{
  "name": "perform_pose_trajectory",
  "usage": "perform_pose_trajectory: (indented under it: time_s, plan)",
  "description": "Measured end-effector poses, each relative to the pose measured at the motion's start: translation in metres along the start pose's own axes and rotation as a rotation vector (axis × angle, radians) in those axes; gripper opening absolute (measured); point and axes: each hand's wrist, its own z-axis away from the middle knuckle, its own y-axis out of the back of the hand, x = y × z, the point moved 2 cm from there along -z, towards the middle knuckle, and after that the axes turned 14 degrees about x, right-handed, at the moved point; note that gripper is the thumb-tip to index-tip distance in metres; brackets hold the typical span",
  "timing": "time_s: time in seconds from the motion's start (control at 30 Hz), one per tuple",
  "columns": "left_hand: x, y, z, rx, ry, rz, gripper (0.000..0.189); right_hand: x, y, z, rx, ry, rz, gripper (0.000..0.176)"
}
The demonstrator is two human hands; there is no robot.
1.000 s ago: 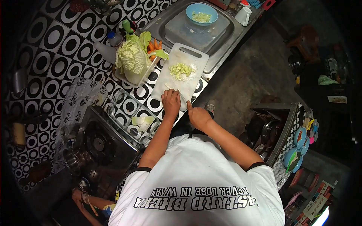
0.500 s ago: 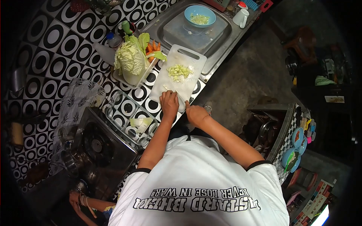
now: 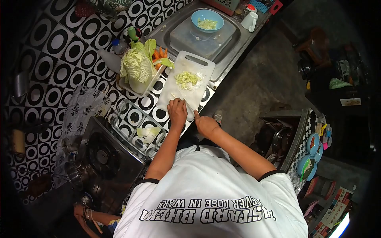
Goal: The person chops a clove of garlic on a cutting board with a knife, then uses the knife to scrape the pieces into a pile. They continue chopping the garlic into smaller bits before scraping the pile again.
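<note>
My right hand (image 3: 206, 125) is closed around a knife, its handle hidden in the fist and its blade (image 3: 189, 108) lying over the near end of a white cutting board (image 3: 166, 89). Beside the blade, the fingers of my left hand (image 3: 177, 112) are bent and pressed down on a pale piece of cabbage (image 3: 174, 96), mostly covered by them. A heap of chopped cabbage (image 3: 187, 80) rests mid-board, beyond both hands. Left of the board, a large napa cabbage (image 3: 137, 67) and carrots (image 3: 160, 53) fill a clear container (image 3: 142, 93).
A blue bowl (image 3: 194, 23) of chopped cabbage stands on a plastic lid over the sink (image 3: 234, 37). Nearer left, a glass dish (image 3: 119, 119) holds cabbage pieces (image 3: 148, 134), beside a stove (image 3: 119, 146). Another person's hand (image 3: 81, 212) shows at lower left.
Both hands keep nearly the same place on the board, with the knife still beside my left fingers. The whole view has shifted slightly as the camera moved.
</note>
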Motion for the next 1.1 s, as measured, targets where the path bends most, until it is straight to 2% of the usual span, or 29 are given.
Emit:
perform_pose_trajectory:
  time_s: [0.17,0.23,0.87,0.93,1.1]
  plan:
    - [-0.002,-0.001,0.001,-0.014,0.021,0.002,0.01,0.005,-0.012,0.006,0.011,-0.005,-0.033,0.062]
    - [-0.001,0.0,0.0,-0.005,0.008,0.005,0.01,0.012,-0.023,0.007,0.041,-0.012,-0.061,0.071]
    - [0.0,0.003,-0.003,-0.062,0.045,0.004,0.013,0.03,-0.051,-0.017,0.099,0.05,-0.092,0.072]
    - [0.0,0.003,-0.003,-0.066,0.048,0.008,0.013,0.03,-0.056,-0.022,0.169,0.036,-0.123,0.078]
    - [0.001,0.003,-0.003,-0.067,0.05,0.006,0.014,0.032,-0.057,-0.028,0.17,0.036,-0.121,0.08]
